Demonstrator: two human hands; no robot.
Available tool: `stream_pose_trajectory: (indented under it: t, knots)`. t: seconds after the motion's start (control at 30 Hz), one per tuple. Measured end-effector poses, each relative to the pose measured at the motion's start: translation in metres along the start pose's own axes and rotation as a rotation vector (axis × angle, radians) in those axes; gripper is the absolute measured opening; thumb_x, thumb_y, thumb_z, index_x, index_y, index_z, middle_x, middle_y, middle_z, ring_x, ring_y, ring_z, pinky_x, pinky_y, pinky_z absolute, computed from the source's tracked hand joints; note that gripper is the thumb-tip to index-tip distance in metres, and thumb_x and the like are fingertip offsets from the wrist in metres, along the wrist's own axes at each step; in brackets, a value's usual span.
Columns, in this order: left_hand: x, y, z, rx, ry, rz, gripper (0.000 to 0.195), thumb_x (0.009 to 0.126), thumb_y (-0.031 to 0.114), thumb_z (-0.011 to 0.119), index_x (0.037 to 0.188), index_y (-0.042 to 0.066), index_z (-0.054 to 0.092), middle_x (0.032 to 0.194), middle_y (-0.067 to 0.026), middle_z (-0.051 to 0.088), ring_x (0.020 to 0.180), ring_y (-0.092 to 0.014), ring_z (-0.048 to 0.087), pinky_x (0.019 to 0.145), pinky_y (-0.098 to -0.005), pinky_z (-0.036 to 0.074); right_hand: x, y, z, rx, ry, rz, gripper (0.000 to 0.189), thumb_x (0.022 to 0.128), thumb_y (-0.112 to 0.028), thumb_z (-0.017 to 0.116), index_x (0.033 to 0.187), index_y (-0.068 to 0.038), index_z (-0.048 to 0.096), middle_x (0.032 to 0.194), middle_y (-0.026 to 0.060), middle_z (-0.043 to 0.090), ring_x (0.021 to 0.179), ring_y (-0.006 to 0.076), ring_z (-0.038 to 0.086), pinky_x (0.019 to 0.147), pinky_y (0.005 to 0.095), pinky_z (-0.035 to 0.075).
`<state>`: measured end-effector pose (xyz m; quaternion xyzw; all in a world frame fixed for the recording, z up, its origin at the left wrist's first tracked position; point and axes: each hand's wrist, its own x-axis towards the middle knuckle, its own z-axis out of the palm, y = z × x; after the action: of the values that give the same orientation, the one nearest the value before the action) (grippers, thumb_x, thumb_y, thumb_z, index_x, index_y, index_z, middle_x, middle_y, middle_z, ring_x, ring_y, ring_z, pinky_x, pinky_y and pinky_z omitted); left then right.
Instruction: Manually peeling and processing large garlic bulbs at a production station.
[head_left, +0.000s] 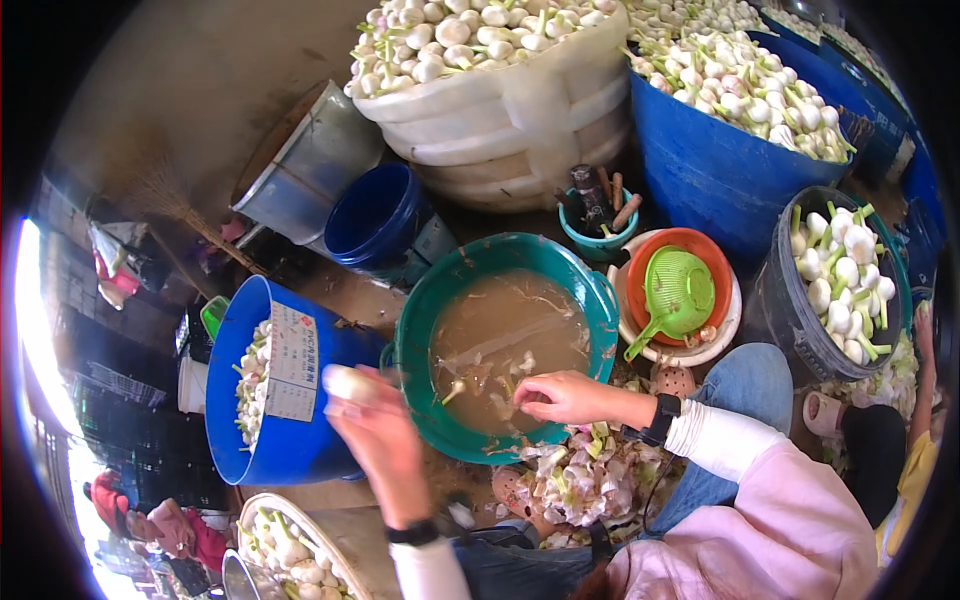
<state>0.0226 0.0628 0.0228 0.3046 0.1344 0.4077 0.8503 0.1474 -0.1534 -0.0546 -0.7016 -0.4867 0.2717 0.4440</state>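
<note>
My left hand (379, 435), blurred, holds a white garlic bulb (349, 384) in its fingertips, just in front of the paper label on a blue barrel (330, 442). Peeled garlic bulbs (255, 382) lie inside that barrel. Over the near side of a green plastic basin (416, 352) is my right hand (559, 397), palm down, fingers loosely curled, with nothing visible in it. Murky brown water (480, 322) in the basin carries floating skins and stem bits. Stripped garlic skins (592, 480) are heaped between my feet, against the basin.
Garlic fills a white tub (495, 127), a blue tub (720, 142), a black bucket (772, 292) and a basket (337, 555). Beyond the basin stand an empty blue bucket (371, 217), a small teal bowl (600, 244) of handled tools and a green strainer (679, 289). Other people sit nearby.
</note>
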Motion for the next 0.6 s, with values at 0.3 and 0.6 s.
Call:
stream_pose_trajectory:
  t: [0.3, 0.6]
  knots:
    - [-0.008, 0.014, 0.017, 0.665, -0.056, -0.005, 0.044, 0.083, 0.016, 0.058, 0.121, 0.001, 0.041, 0.090, -0.0020, 0.048, 0.076, -0.010, 0.048, 0.069, -0.0237, 0.041, 0.031, 0.055, 0.021, -0.089, -0.173, 0.087, 0.022, 0.077, -0.027, 0.049, 0.090, -0.013, 0.060, 0.083, 0.0103, 0.063, 0.079, 0.0287, 0.059, 0.068, 0.0382, 0.046]
    - [-0.060, 0.027, -0.001, 1.688, -0.401, -0.014, 0.047, 0.070, 0.002, 0.061, 0.115, 0.004, 0.050, 0.087, -0.0092, 0.056, 0.077, -0.019, 0.053, 0.072, -0.0301, 0.043, 0.146, 0.162, 0.059, -0.349, -0.118, 0.263, 0.029, 0.075, -0.020, 0.050, 0.102, -0.010, 0.056, 0.099, 0.0125, 0.058, 0.095, 0.0302, 0.054, 0.080, 0.0389, 0.043]
